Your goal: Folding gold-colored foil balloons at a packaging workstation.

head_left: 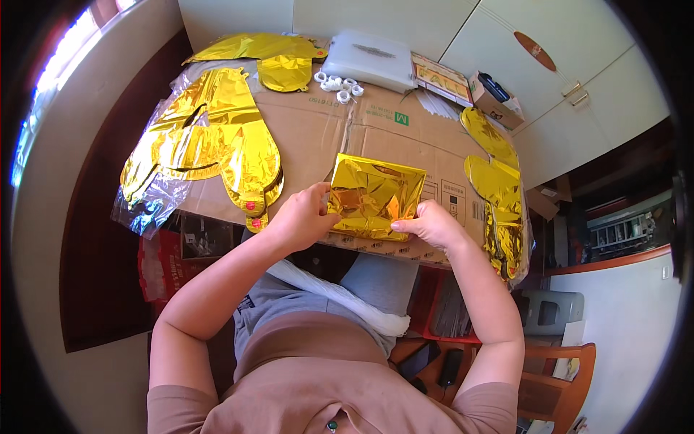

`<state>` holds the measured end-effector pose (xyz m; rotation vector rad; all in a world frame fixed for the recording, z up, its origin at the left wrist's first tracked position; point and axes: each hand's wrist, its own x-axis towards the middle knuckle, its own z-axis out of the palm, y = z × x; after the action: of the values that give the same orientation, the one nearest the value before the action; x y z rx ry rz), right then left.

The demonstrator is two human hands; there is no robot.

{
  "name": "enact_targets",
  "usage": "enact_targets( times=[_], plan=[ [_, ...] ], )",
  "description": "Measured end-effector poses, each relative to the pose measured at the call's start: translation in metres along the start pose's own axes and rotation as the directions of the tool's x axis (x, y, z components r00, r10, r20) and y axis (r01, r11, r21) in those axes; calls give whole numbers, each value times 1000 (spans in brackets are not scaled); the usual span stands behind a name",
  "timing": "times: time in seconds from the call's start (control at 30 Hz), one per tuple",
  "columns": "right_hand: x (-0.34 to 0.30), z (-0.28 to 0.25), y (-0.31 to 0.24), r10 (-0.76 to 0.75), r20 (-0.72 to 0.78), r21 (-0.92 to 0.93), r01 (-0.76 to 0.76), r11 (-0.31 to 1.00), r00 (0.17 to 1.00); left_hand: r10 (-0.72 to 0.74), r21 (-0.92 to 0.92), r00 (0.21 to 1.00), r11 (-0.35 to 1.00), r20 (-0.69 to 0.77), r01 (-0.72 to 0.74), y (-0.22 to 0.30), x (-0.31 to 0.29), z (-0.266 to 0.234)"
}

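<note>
A gold foil balloon (376, 195), folded into a flat, crinkled rectangle, is at the near edge of the cardboard-covered table (307, 137). My left hand (307, 215) grips its left side, with the thumb at the near left corner. At the near right corner my right hand (432, 227) pinches the foil, thumb on top. To the left lies a pile of flat gold letter-shaped foil balloons (246, 145), partly on clear plastic wrapping (155, 202). More gold foil balloons (495, 181) are stacked along the right edge, and another stack (285, 71) sits at the back left.
Several small white ribbon rolls (340, 87) sit at the back, before a translucent plastic case (370, 59). A printed flat box (442, 78) and a small carton (497, 101) stand at the back right. A white bundle (340, 295) lies across my lap. Beside me is a wooden chair (582, 369).
</note>
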<state>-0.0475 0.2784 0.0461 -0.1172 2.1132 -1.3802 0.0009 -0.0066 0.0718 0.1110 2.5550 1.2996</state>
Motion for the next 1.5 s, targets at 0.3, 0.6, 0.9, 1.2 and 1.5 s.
enact_targets(
  times=[0.3, 0.6, 0.9, 1.2, 1.5],
  plan=[
    [-15, 1, -18, 121, -80, -20, -123, 992, 989, 33, 24, 996, 999, -78, -32, -10, 6, 7],
    [-20, 14, -1, 17, -207, -4, -18, 1000, 978, 250, 311, 943, 934, -219, -175, -6, -8, 6],
    [-19, 21, 12, -97, -330, -106, 65, 992, 939, 589, 640, 804, 648, -78, -413, -16, 19, 61],
    [-25, 23, 11, -138, -407, -198, 60, 978, 903, 529, 663, 848, 648, -37, -375, -30, 24, 69],
    [-3, 45, -5, -697, -343, -841, 125, 527, 630, 544, 663, 837, 644, -48, -381, -30, 23, 69]
  ],
)
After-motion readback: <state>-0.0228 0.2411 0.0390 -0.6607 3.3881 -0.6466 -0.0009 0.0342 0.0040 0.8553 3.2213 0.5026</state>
